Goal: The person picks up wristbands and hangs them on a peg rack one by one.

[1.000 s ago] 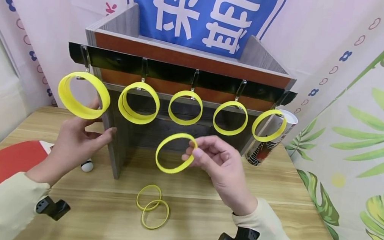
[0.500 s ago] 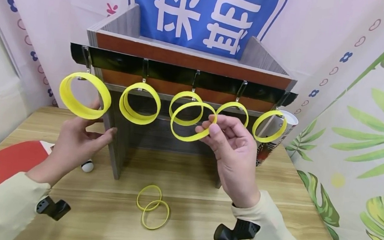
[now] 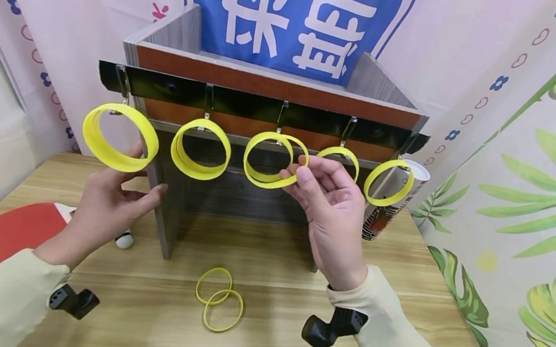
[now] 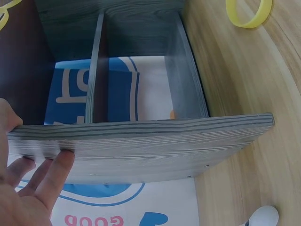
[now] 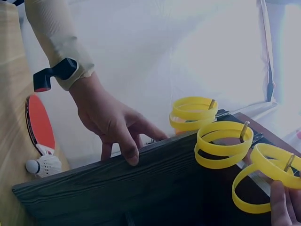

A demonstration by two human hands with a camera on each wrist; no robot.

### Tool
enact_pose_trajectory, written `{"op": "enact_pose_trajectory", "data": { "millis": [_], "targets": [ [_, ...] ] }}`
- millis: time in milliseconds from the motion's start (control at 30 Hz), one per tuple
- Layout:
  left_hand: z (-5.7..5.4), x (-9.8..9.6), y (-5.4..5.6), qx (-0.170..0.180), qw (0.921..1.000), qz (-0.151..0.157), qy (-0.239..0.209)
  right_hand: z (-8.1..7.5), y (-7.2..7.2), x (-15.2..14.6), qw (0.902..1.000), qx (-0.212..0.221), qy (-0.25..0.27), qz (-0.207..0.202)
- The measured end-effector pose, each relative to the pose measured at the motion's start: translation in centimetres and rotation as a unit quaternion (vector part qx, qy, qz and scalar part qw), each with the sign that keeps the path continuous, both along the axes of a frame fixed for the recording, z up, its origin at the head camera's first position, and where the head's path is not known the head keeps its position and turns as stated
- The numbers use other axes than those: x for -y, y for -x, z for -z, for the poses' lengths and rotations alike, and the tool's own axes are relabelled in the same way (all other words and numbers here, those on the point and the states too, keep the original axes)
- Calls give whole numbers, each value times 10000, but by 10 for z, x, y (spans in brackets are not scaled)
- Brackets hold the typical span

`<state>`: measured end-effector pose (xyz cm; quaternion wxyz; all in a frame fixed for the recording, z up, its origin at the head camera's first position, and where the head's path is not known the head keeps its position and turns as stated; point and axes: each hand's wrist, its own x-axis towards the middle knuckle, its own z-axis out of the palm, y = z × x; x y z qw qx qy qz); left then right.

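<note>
My right hand (image 3: pixel 331 217) pinches a thin yellow wristband (image 3: pixel 284 184) between thumb and fingers. In the head view this band overlaps the wristband hanging on the middle hook (image 3: pixel 281 116); the right wrist view shows the held band (image 5: pixel 254 207) just below the hanging one (image 5: pixel 270 172). My left hand (image 3: pixel 112 197) grips the left side panel (image 3: pixel 164 227) of a grey wooden shelf, thumb on its inner side, fingers outside. Yellow bands also hang on the other hooks, doubled on the leftmost hook (image 3: pixel 123 80) and the second hook (image 3: pixel 208 98).
Two loose wristbands (image 3: pixel 222 330) lie overlapping on the wooden table (image 3: pixel 284 328). A red table tennis bat (image 3: pixel 9 238) and a shuttlecock (image 5: pixel 47 165) lie at the left. A tall printed canister (image 3: pixel 386 210) stands right of the shelf. The hooks sit on a black strip (image 3: pixel 244 104).
My right hand has lifted the held wristband from below the hooks, first up and right, then slightly left and up to the middle hook's band. My left hand stays on the panel.
</note>
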<state>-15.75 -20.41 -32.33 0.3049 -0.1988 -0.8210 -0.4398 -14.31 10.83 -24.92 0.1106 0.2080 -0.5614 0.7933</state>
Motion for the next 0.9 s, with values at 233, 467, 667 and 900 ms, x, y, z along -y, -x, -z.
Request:
{"op": "enact_pose_trajectory", "data": {
  "millis": [233,467,667,900],
  "targets": [
    [0,-1,0,-23,10000,-18,-2,5,3,3,9998,2,-141,160],
    [1,0,-1,-14,10000,-46,-21,10,5,3,9987,39,-450,257],
    [1,0,0,-10,9999,-103,44,13,5,2,9967,-9,-777,214],
    [1,1,-1,56,9999,-129,89,15,5,0,9952,-135,-957,124]
  ]
}}
